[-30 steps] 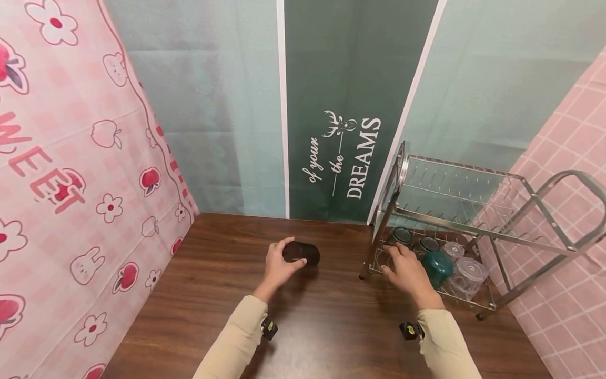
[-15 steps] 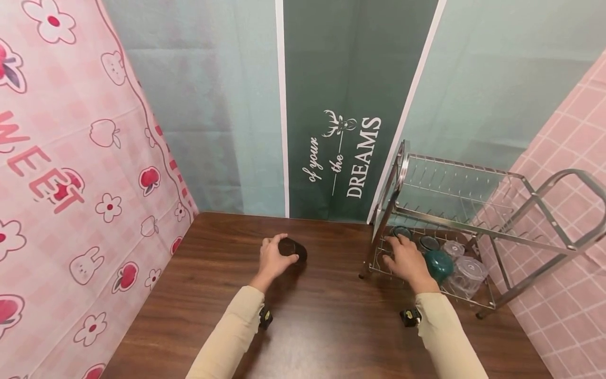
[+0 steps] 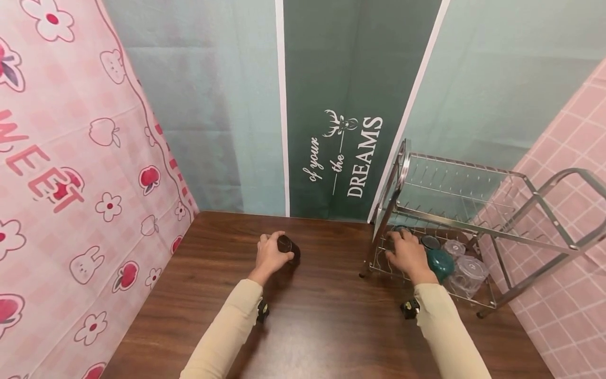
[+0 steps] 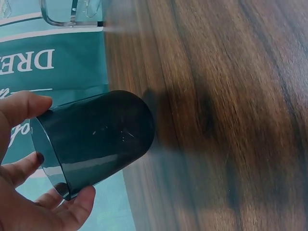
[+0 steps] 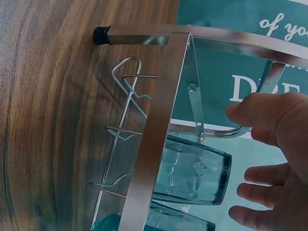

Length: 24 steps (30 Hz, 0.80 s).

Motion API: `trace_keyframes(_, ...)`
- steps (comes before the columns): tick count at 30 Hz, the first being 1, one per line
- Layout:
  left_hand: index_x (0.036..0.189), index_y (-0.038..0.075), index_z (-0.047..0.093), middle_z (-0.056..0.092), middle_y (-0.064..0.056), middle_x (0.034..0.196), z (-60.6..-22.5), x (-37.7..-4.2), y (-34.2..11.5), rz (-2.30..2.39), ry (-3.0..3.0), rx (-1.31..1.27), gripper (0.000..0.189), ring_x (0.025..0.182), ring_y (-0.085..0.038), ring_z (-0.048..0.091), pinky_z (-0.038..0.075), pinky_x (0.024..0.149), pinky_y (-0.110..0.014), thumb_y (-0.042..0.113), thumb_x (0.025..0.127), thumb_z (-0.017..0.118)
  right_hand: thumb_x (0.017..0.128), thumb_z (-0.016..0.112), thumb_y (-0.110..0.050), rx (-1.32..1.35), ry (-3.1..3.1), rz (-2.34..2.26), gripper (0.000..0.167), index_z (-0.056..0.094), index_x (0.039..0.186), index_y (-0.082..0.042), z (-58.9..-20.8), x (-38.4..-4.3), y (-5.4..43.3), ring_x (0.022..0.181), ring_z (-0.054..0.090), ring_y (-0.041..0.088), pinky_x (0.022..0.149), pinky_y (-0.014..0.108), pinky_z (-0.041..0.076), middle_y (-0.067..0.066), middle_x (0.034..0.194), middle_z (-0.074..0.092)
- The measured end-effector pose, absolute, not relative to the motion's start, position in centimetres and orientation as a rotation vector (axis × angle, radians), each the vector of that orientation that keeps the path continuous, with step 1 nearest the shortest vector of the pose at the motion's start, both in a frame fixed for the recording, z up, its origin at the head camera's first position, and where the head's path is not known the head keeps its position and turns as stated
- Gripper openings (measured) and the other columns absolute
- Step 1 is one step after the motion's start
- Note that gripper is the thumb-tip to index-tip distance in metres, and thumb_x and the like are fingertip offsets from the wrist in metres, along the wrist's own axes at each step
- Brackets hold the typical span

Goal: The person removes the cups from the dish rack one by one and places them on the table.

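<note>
My left hand (image 3: 272, 256) grips a dark, see-through cup (image 4: 103, 134) near its rim, between thumb and fingers. Its closed end is rounded and points toward the wooden table in the left wrist view; whether it touches the wood I cannot tell. Over at the metal rack (image 3: 478, 230), my right hand (image 3: 411, 258) reaches into the lower tier. Its thumb and fingers (image 5: 262, 195) are spread beside a faceted glass (image 5: 192, 171), with a gap between in the right wrist view. In the head view that hand hides most of this glass.
On the rack's lower tier stand a green cup (image 3: 440, 266), a large clear cup (image 3: 470, 273), a small clear cup (image 3: 454, 248) and a dark-rimmed glass (image 3: 430, 242). Wire dividers line the upper tier. Fabric-covered walls border the wooden table (image 3: 331, 316).
My left hand has moved left with the dark cup, which now leans closer to upright. My right hand has shifted slightly right over the faceted glass, covering more of it.
</note>
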<state>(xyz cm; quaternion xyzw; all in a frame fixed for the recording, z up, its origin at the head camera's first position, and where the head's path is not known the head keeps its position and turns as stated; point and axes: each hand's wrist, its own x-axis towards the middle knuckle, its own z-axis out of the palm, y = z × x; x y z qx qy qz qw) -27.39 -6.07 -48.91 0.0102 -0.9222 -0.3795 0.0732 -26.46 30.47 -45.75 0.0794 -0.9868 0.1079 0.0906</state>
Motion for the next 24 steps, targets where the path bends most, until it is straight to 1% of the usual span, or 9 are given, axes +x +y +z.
trace_keyframes(5,0.125,0.016,0.057,0.042,-0.021,0.119,-48.8,-27.6,-6.2,-1.079,-2.789,0.039,0.064,0.105,-0.037,0.042,0.043,0.080,-0.046,0.023,0.065,0.080,0.081,0.067,-0.015,0.233,-2.936,0.332,0.051,0.049,0.126,0.003,-45.8,-27.0,30.7,0.114,0.033,0.057,0.080,0.066,0.034,0.038,0.131,0.032)
trace_keyframes(12,0.126,0.014,0.056,0.042,-0.023,0.119,-48.5,-28.1,-6.7,-1.060,-2.807,0.025,0.065,0.106,-0.039,0.041,0.043,0.078,-0.048,0.020,0.066,0.079,0.082,0.066,-0.015,0.231,-2.950,0.359,0.052,0.049,0.128,0.004,-46.0,-27.8,31.3,0.115,0.031,0.057,0.081,0.067,0.033,0.037,0.134,0.029)
trace_keyframes(20,0.128,0.016,0.056,0.041,-0.023,0.120,-48.2,-29.0,-7.1,-0.984,-2.853,0.058,0.066,0.106,-0.039,0.041,0.044,0.076,-0.048,0.023,0.067,0.079,0.083,0.065,-0.014,0.241,-2.932,0.420,0.052,0.047,0.127,0.005,-46.4,-28.6,32.1,0.116,0.029,0.059,0.080,0.068,0.032,0.040,0.134,0.026)
trace_keyframes(24,0.128,0.015,0.056,0.042,-0.023,0.118,-48.1,-29.1,-7.6,-0.944,-2.867,0.096,0.066,0.103,-0.038,0.040,0.042,0.076,-0.050,0.026,0.067,0.079,0.084,0.064,-0.014,0.222,-2.966,0.465,0.053,0.046,0.130,0.004,-46.4,-29.0,32.1,0.118,0.024,0.060,0.080,0.068,0.032,0.040,0.137,0.021)
